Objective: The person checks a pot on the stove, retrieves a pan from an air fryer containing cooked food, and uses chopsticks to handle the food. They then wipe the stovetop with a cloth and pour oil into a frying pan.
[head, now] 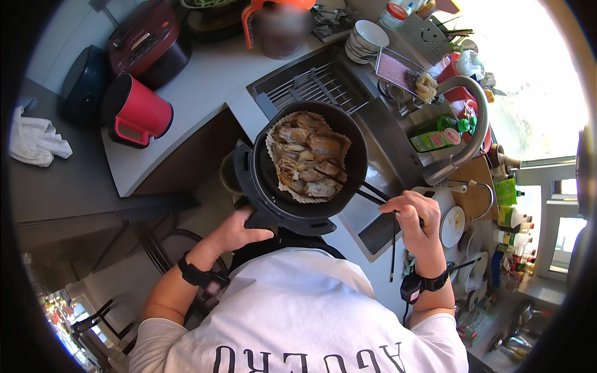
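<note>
My left hand [240,231] grips the handle side of a dark air fryer basket [357,140], low and left of it; the fingers are partly hidden under the rim. Inside the basket, a fluted paper liner [347,140] holds several browned pieces of cooked food [325,145], which look like fish or meat. My right hand [417,217] is closed on a pair of dark chopsticks [373,193] at the basket's right. Their tips reach over the food near its middle; whether they touch it cannot be told.
Beyond the basket lies a sink with a metal rack [310,88] and a curved faucet [478,126]. A red pitcher [147,109] and a dark red cooker [149,42] stand on the left counter. Stacked bowls [366,42] and a green detergent bottle [431,140] are at the right.
</note>
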The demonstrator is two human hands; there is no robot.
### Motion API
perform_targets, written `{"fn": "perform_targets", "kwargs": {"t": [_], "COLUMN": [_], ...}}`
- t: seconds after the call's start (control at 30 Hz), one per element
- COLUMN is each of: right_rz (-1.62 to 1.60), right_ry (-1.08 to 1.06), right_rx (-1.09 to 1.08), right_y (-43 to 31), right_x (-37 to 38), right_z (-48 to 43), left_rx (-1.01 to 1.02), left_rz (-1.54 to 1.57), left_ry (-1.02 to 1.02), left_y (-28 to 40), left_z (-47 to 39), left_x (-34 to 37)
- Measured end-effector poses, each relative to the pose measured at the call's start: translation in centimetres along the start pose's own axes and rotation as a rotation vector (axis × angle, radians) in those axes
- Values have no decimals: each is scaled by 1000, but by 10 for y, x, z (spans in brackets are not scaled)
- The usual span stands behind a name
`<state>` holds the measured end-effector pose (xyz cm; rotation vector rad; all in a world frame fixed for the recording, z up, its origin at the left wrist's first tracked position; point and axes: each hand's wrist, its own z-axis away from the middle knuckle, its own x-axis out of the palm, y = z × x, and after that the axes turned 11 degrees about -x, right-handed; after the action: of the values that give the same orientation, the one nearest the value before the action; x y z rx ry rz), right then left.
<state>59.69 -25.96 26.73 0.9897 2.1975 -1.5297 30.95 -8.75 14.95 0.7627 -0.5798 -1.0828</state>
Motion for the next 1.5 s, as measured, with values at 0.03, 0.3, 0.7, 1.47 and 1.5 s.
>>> {"fn": "perform_targets", "kwargs": {"t": [0.03,0.3,0.7,1.47,1.5], "right_rz": [-1,33,-11,-353,-405], "right_ry": [-23,-67,-68,409,448], "right_rx": [4,131,-50,284,316], "right_y": [2,4,27,78,81], "right_x": [5,36,30,37,36], "right_z": [-4,-29,-7,-2,-2], "left_rx": [12,30,34,-3,10], "left_rz": [-11,-2,14,7,9], "left_ry": [-7,-15,-11,-36,-34], "left_y": [1,3,-2,2,1], "left_z": [0,2,-1,2,1], "left_x": [0,-1,-2,-5,-5]}}
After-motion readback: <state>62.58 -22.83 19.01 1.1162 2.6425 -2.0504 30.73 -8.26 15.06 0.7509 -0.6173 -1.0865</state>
